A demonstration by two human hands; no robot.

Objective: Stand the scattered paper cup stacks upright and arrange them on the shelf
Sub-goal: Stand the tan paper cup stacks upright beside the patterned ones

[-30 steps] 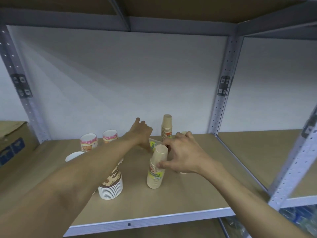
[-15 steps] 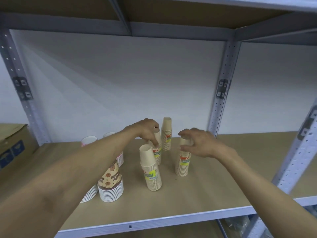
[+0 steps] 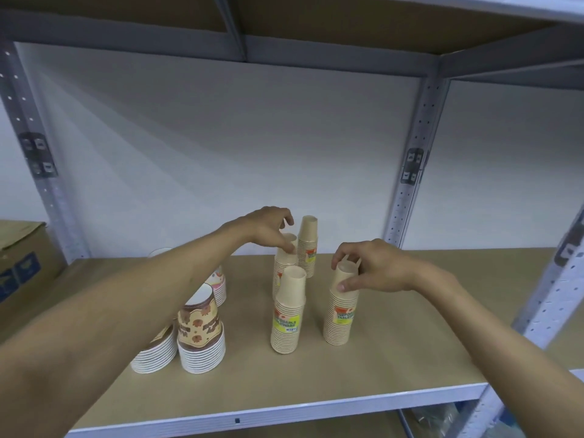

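Right hand (image 3: pixel 376 268): fingers curled over the top of a plain cup stack (image 3: pixel 341 306), thumb pressed on its near side, fingertips (image 3: pixel 339 256) on the far rim; grip closed on the top cups. That stack stands upright on the shelf board (image 3: pixel 395 349), to the right of the front stack.

Left hand (image 3: pixel 268 227): reaching over the board from the left, fingers pinched down onto the top of a second plain stack (image 3: pixel 282 263), which stands upright directly behind the front stack and is partly hidden by it.

Front stack (image 3: pixel 288 314): plain tan cups nested bottoms up, yellow label with a red patch on its side, upright, touched by neither hand. Taken as the landmark for the entries below.

Rear stack (image 3: pixel 308 245): same tan cups, same kind of label, upright, behind and slightly right of the front stack, near the white back wall (image 3: pixel 221 153), free of both hands.

Patterned stack (image 3: pixel 200 336): wider white-rimmed cups, brown printed band on the top cup, leaning somewhat; left of the front stack, near the board's front edge.

White stack (image 3: pixel 155 355): just left of the patterned stack, touching it, largely covered by the left forearm.

Pink-printed stack (image 3: pixel 218 286): behind the patterned stack, left of the front stack, partly hidden by the forearm.

Cardboard box (image 3: pixel 22 257): far left of the front stack, beyond the grey upright post (image 3: pixel 34 153).
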